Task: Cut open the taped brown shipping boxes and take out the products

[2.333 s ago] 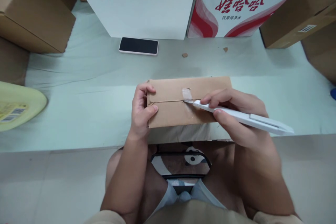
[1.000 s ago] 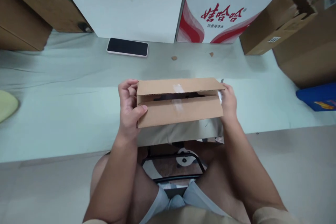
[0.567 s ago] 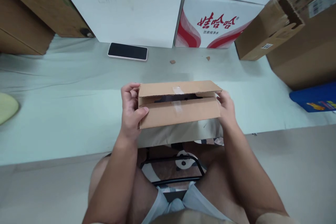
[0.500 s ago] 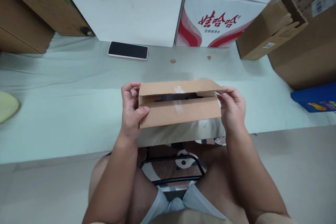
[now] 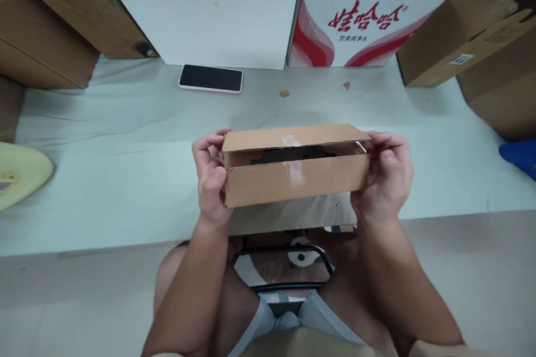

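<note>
A brown cardboard box [image 5: 259,187] is held between my two hands near the table's front edge. Its two long flaps stand slightly apart, each with a piece of clear tape at the middle. Through the gap a dark object [image 5: 288,154] shows inside; its kind cannot be made out. My left hand [image 5: 211,178] grips the box's left end, thumb at the front corner and fingers behind. My right hand [image 5: 385,173] is closed around the right end, its fingers partly hidden by the box.
A phone [image 5: 211,78] and two cardboard scraps [image 5: 284,93] lie behind the box on the pale green cloth [image 5: 125,178]. White cartons [image 5: 226,17] and brown boxes [image 5: 456,33] line the back. At far left is a yellow-green object [image 5: 25,173]; a blue one [image 5: 519,157] is at right.
The view has shifted a little. My left thumb has moved from the front panel to the left corner, and my right hand has closed more fully around the right end. The flap gap looks narrower.
</note>
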A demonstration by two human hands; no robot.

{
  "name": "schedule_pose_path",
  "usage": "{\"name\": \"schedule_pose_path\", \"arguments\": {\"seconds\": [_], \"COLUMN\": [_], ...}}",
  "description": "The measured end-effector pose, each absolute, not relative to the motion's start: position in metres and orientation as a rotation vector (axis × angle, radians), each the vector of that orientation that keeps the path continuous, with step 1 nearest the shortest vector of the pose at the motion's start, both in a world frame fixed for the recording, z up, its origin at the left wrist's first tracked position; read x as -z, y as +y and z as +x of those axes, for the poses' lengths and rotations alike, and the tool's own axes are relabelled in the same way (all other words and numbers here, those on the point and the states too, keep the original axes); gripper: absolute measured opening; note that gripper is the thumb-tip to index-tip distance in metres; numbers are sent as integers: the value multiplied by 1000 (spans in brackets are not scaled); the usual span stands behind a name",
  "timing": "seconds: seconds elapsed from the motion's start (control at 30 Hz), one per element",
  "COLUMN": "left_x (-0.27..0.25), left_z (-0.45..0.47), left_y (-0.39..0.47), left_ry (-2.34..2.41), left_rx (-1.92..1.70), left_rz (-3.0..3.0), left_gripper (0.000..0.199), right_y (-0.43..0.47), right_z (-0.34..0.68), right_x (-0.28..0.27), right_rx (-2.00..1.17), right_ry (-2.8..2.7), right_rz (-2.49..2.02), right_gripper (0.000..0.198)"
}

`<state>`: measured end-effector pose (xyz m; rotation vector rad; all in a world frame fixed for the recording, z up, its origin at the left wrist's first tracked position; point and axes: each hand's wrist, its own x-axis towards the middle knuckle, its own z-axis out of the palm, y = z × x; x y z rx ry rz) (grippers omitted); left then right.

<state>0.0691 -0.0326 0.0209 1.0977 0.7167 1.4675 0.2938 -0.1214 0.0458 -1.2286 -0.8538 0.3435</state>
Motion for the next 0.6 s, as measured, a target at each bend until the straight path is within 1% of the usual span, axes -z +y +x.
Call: {"name": "schedule_pose_path", "arguments": {"seconds": [0.07,0.1,0.17,0.2,0.27,0.33,0.4,0.47,0.5,0.6], "left_x": [-23,-25,-29,-31,-35,-39,-41,-42,-41,-37], "left_z": [72,72,72,71,69,66,61,55,51,40], "left_y": [-30,-30,-30,-30,-32,-33,-32,-29,-28,-24], "left_ry": [818,864,900,896,868,841,827,814,794,677], "left_rx": [-1672,-1760,-1835,-1815,-1747,-1725,-1720,-1685,-1642,-1452], "left_rz": [1064,1068,1130,1171,1239,1278,1333,1435,1491,1605], "left_gripper": [30,27,38,42,43,38,29,27,29,47], "right_y": [-120,-119,-119,-119,-121,-125,-129,-132,-133,-132], "right_z": [294,294,293,293,293,294,295,296,296,297], "right_x": [-45,-45,-46,-47,-51,-54,-56,-54,-53,-51], "right_rx": [-371,-366,-335,-325,-364,-474,-553,-575,-569,-557], "right_ry": [-821,-797,-770,-773,-806,-863,-934,-1006,-1045,-1188], "right_rz": [-1268,-1261,-1203,-1162,-1102,-1096,-1119,-1138,-1139,-1090], "right_gripper": [18,18,17,20,32,46,54,57,56,47]}}
